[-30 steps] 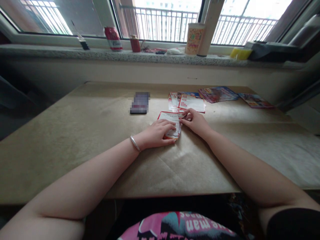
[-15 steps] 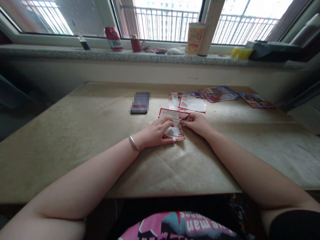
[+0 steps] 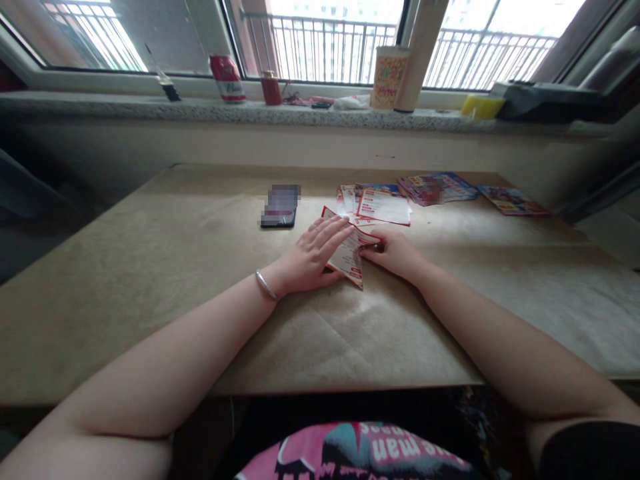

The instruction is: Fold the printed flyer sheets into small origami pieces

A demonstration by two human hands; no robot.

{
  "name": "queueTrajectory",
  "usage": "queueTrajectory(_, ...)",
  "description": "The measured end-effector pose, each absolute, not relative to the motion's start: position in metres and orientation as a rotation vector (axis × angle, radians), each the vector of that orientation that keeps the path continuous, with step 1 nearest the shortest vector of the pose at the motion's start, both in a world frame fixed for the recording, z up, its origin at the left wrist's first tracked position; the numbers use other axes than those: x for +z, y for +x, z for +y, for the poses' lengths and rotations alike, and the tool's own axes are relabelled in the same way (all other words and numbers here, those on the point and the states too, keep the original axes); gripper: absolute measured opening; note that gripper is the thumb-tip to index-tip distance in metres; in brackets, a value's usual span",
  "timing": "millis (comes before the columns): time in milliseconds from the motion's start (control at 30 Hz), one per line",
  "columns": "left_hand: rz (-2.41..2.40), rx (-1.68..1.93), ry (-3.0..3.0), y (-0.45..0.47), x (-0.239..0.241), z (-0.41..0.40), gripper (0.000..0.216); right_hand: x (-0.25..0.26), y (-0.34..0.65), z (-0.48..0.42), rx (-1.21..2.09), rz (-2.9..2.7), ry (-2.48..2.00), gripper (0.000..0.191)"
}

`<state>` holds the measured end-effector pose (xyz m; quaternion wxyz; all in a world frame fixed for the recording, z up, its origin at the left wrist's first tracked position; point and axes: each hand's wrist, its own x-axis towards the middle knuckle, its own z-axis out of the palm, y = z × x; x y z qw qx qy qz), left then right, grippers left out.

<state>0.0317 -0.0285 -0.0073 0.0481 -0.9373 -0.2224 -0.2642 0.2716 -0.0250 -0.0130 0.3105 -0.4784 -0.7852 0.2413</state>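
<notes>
Red-bordered printed leaflet (image 3: 349,259) mid-table, nearer than the leaflet pile (image 3: 385,208), small print unreadable; left hand (image 3: 313,259) flat on it, right hand (image 3: 395,252) pinching its right edge. Far-left drinks can (image 3: 227,79) starts "Bu", shirt (image 3: 400,453) shows "man". Versus earlier: leaflet rotated, corner pointing near, left fingers straighter

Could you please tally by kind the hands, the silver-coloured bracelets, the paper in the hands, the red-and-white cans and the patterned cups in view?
Left hand and right hand: 2
Silver-coloured rounded bracelet: 1
White printed, red-edged paper sheet: 1
Red-and-white cylindrical can: 1
Tall beige cup with multicoloured pattern: 1
Total: 6
</notes>
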Motion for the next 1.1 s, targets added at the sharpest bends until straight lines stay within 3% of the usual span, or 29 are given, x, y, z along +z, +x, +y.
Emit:
queueTrajectory(167,-0.7,-0.801,-2.825,0.03,-0.006,-0.028,0.079,-0.009,0.268,-0.029,0.571,-2.076,-1.25,0.022)
queueTrajectory(267,-0.69,-0.804,-2.83,0.029,-0.006,-0.027,0.083,-0.008,0.264,-0.031,0.493,-2.009,-1.332,0.013)
queueTrajectory(433,-0.689,-0.78,-2.839,0.029,-0.006,-0.026,0.102,-0.008,0.258,-0.034,0.391,-1.979,-1.326,0.011)
queueTrajectory(667,-0.767,-0.783,-2.811,0.034,-0.006,-0.027,0.122,-0.01,0.25,-0.035,0.578,-1.92,-1.448,0.015)
queueTrajectory(1100,-0.896,-0.833,-2.714,0.037,-0.006,-0.032,0.097,-0.012,0.254,-0.031,0.525,-1.92,-1.305,0.009)
